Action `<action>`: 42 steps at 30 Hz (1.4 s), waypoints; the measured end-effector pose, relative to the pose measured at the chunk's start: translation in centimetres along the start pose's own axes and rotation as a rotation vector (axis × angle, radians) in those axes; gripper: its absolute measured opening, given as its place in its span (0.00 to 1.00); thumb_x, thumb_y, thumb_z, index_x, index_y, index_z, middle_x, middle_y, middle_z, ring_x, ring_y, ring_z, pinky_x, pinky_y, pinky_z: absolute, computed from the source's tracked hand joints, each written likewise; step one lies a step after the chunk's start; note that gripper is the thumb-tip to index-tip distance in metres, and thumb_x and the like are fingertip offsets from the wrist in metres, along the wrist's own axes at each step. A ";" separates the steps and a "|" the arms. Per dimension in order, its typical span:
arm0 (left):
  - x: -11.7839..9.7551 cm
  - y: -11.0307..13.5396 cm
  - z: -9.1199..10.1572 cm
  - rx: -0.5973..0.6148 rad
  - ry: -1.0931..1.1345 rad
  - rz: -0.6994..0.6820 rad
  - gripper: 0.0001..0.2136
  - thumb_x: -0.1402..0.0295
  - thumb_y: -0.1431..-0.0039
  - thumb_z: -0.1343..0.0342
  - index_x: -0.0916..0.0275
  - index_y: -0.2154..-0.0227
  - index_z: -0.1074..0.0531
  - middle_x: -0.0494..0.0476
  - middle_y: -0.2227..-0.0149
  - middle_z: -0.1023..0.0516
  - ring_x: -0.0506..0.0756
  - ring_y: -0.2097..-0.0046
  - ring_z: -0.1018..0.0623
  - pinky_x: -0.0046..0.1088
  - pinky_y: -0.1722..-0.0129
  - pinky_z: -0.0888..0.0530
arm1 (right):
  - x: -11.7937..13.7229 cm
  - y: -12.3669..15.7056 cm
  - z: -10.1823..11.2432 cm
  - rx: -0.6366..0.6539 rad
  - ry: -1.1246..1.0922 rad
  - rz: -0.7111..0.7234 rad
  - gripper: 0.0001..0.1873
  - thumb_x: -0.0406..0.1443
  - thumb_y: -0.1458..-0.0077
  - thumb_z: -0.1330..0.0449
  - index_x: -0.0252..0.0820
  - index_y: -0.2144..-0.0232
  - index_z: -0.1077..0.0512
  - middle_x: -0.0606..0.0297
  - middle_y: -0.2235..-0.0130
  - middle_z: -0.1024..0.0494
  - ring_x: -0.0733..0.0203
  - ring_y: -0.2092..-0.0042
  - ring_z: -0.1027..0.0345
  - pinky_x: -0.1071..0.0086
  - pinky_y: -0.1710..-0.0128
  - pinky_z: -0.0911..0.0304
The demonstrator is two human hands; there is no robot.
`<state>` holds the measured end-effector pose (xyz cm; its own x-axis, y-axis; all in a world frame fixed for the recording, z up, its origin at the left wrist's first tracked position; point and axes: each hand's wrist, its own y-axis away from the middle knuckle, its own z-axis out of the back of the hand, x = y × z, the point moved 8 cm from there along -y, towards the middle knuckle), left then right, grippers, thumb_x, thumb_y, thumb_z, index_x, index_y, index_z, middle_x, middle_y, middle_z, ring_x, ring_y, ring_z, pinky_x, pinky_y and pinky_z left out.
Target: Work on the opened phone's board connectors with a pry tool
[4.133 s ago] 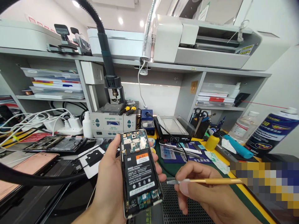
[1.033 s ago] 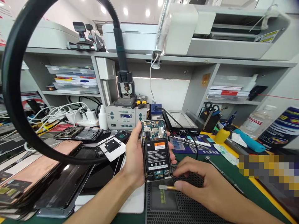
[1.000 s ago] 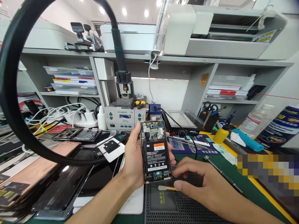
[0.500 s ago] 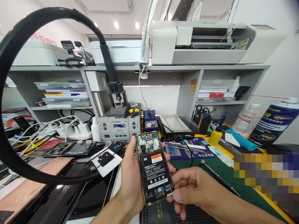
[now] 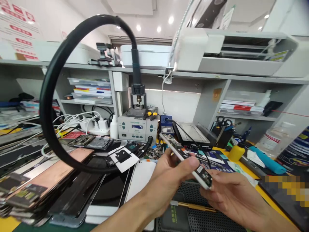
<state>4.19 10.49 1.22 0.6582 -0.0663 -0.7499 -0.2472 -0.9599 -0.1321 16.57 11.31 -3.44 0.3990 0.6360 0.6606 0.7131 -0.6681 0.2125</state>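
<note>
An opened smartphone (image 5: pixel 177 148), its back cover off and its circuit board and black battery showing, is held tilted above the workbench. My left hand (image 5: pixel 166 180) grips it from the left, thumb across the battery side and fingers behind. At its lower right end my right hand (image 5: pixel 229 191) holds the corner between thumb and fingers. The phone is turned nearly edge-on, so most of its inside is foreshortened. Below the hands, a slim gold-coloured tool (image 5: pixel 193 206) lies across a dark box (image 5: pixel 175 219) on a black perforated mat (image 5: pixel 207 219).
Several phones and panels, one with a copper-coloured back (image 5: pixel 70 167), crowd the left side. Behind them stands a grey soldering station (image 5: pixel 137 129) with a looping black hose (image 5: pixel 45 106). A heating plate (image 5: pixel 193 133), yellow bottle (image 5: pixel 236 153) and spray can (image 5: pixel 295 154) are to the right.
The phone has been tipped from facing me to almost edge-on, and my left thumb has moved over its battery side. The view has swung left, and the gold-coloured tool now shows below.
</note>
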 end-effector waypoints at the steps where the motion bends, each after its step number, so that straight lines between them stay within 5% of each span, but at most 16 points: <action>1: -0.1 0.0 0.1 -0.033 -0.018 -0.029 0.24 0.60 0.50 0.27 0.64 0.56 0.30 0.60 0.55 0.24 0.58 0.53 0.22 0.40 0.48 0.27 | -0.1 -0.1 0.1 -0.008 -0.013 -0.002 0.06 0.30 0.49 0.29 0.34 0.66 0.19 0.62 0.72 0.19 0.66 0.73 0.25 0.79 0.77 0.30; 8: -0.4 0.8 1.5 -0.272 -0.150 -0.140 0.37 0.51 0.60 0.24 0.59 0.49 0.34 0.58 0.55 0.21 0.62 0.54 0.20 0.40 0.53 0.27 | -1.4 -0.8 0.4 -0.109 -0.063 -0.033 0.04 0.28 0.51 0.28 0.31 0.71 0.20 0.62 0.73 0.24 0.70 0.74 0.28 0.82 0.76 0.31; 15: -0.7 1.4 2.0 -0.324 -0.233 -0.167 0.34 0.41 0.51 0.34 0.58 0.48 0.33 0.60 0.55 0.19 0.63 0.54 0.19 0.37 0.56 0.25 | -1.7 -0.7 0.6 -0.180 -0.079 -0.038 0.07 0.23 0.52 0.30 0.35 0.76 0.22 0.61 0.75 0.26 0.69 0.76 0.27 0.82 0.79 0.30; 20: -0.9 1.3 2.1 -0.328 -0.251 -0.131 0.32 0.39 0.47 0.39 0.59 0.51 0.31 0.61 0.55 0.19 0.64 0.53 0.19 0.38 0.55 0.25 | -1.5 -0.6 0.8 -0.185 -0.088 -0.014 0.06 0.23 0.51 0.30 0.34 0.69 0.20 0.61 0.75 0.26 0.68 0.76 0.27 0.82 0.82 0.32; 30: -2.1 1.6 3.0 -0.467 -0.364 -0.108 0.24 0.45 0.47 0.35 0.58 0.58 0.31 0.54 0.59 0.21 0.59 0.56 0.20 0.38 0.54 0.27 | -1.7 -0.9 0.4 -0.147 -0.123 -0.054 0.04 0.24 0.52 0.30 0.31 0.74 0.21 0.62 0.76 0.27 0.68 0.76 0.27 0.81 0.81 0.30; 37: -1.7 1.0 3.1 -0.412 -0.289 -0.105 0.25 0.48 0.47 0.33 0.62 0.57 0.30 0.58 0.59 0.20 0.58 0.59 0.19 0.36 0.57 0.24 | -1.7 -1.1 0.6 -0.134 -0.096 -0.056 0.08 0.26 0.49 0.31 0.25 0.64 0.20 0.65 0.75 0.28 0.71 0.75 0.29 0.83 0.79 0.33; 42: -1.3 0.1 3.0 -0.290 -0.203 -0.116 0.25 0.49 0.45 0.34 0.63 0.54 0.28 0.59 0.57 0.21 0.60 0.54 0.20 0.41 0.47 0.27 | -1.6 -0.8 0.2 -0.123 -0.016 -0.024 0.15 0.30 0.51 0.28 0.27 0.60 0.20 0.68 0.75 0.25 0.72 0.75 0.30 0.82 0.78 0.35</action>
<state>1.14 11.29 0.19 0.5082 0.0746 -0.8580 0.0513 -0.9971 -0.0563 15.49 10.92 -4.76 0.3929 0.6577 0.6427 0.6468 -0.6944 0.3153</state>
